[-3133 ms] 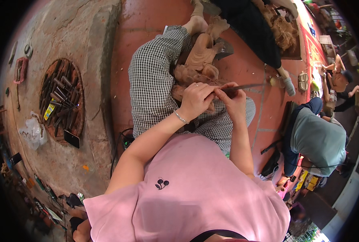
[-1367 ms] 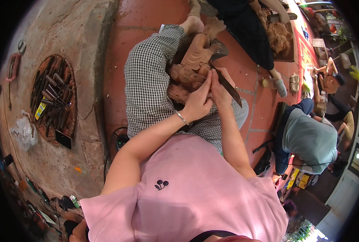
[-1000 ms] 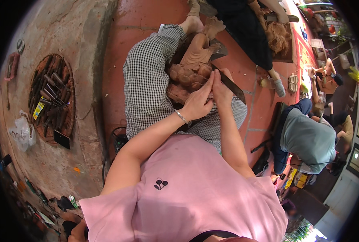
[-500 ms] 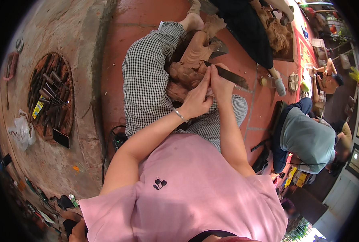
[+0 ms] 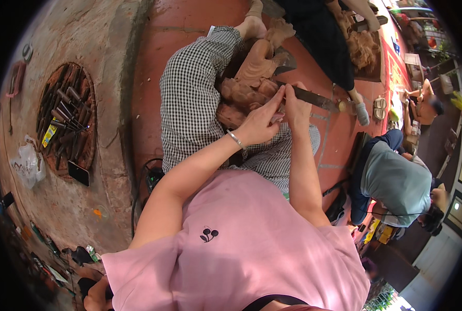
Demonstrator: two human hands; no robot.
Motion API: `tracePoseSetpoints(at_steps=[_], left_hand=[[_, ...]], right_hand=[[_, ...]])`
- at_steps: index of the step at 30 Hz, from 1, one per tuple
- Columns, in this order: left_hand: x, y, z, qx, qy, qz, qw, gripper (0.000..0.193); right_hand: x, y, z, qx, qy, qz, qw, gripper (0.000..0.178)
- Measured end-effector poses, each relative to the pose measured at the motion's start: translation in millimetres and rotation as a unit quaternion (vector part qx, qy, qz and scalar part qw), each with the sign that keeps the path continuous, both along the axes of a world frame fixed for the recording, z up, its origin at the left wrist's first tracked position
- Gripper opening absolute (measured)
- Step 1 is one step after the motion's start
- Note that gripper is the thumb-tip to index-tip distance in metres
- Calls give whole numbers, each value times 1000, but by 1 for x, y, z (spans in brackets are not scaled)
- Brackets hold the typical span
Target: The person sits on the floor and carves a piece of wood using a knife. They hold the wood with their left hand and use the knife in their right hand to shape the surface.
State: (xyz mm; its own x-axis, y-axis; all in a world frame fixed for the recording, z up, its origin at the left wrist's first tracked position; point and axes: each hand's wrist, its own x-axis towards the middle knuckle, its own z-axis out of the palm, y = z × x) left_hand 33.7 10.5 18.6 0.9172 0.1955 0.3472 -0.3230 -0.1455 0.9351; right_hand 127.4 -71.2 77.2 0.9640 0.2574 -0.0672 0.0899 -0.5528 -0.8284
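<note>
A reddish-brown wood carving [image 5: 256,66] with rounded, folded shapes lies between my legs, which are in checked trousers. My right hand [image 5: 297,106] is closed around a dark, long-handled carving chisel [image 5: 316,99], whose handle points out to the right. Against the carving's right side, the tool's front end is mostly hidden by fingers. My left hand [image 5: 258,124], with a bracelet at its wrist, reaches over the carving's near part. Its fingers are pressed together, with the fingertips on the front of the chisel beside the right thumb.
On the stone ledge at left sits a round basket [image 5: 92,124] of chisels, with a phone [image 5: 79,173] at its rim and a plastic bag [image 5: 28,165] beside it. Another person works on a carving [image 5: 363,49] at upper right. A person in grey-green [image 5: 397,179] sits at right.
Both hands and the chisel have shifted slightly right relative to the carving. The chisel's handle now lies a little flatter and reaches farther right. The grip looks the same.
</note>
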Motion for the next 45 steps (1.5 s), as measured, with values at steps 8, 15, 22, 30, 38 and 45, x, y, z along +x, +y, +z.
tracePoseSetpoints(at_steps=[8, 15, 22, 30, 38, 45], left_hand=[[-8, -5, 4, -39, 55, 9, 998, 93], [-16, -2, 4, -18, 77, 30, 996, 93], [-7, 5, 2, -11, 40, -22, 999, 93], [-8, 2, 7, 0, 50, -48, 998, 84], [-12, -1, 6, 58, 46, 43, 996, 76], [-8, -3, 1, 74, 36, 54, 995, 75]], right_hand=[[9, -4, -17, 21, -11, 29, 999, 21], [-1, 1, -16, -102, -112, 72, 986, 18], [-9, -12, -11, 38, -22, 17, 999, 19], [-19, -27, -34, 100, 11, -25, 995, 24], [-33, -16, -39, 112, -94, -9, 989, 20], [-33, -10, -44, 94, -186, 1, 978, 19]])
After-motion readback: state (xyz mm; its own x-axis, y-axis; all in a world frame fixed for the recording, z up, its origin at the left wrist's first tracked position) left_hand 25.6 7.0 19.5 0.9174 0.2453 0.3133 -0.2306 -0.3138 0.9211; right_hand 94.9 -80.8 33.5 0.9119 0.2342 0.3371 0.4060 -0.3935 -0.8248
